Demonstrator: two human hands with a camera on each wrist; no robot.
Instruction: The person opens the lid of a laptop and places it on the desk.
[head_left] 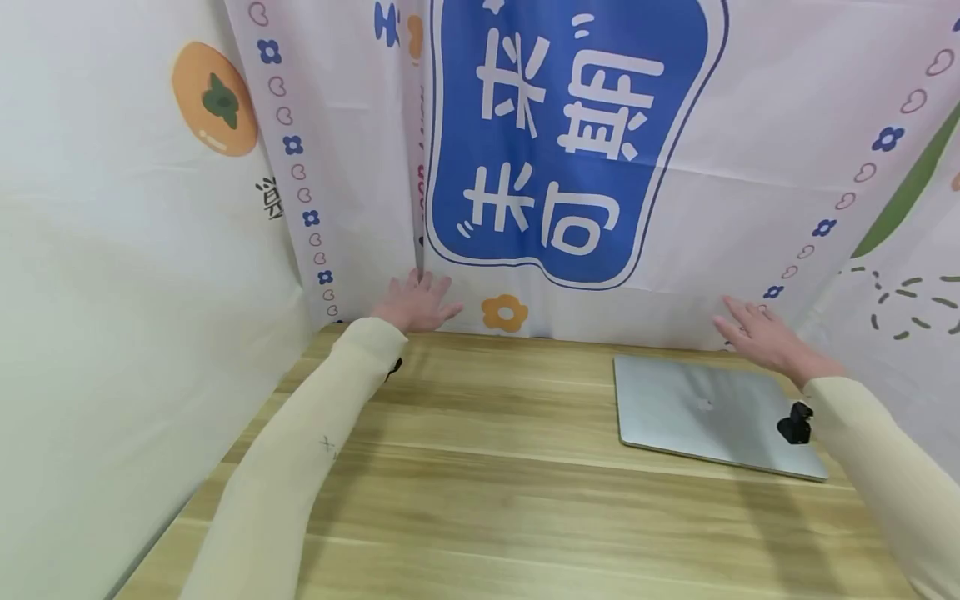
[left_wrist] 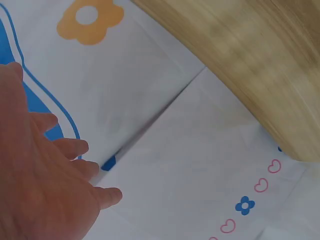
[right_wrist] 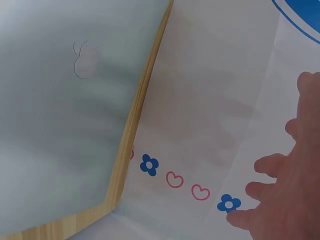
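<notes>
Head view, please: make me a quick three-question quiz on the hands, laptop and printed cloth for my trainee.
1. Multiple choice: which hand is nearer the silver laptop? A) left B) right
2. True or false: the silver laptop is open.
3. Fill in: the printed flower just to the right of the left hand, low on the hanging cloth, has petals coloured ____.

Key:
1. B, the right hand.
2. False; it lies closed on the wooden table.
3. Orange.
</notes>
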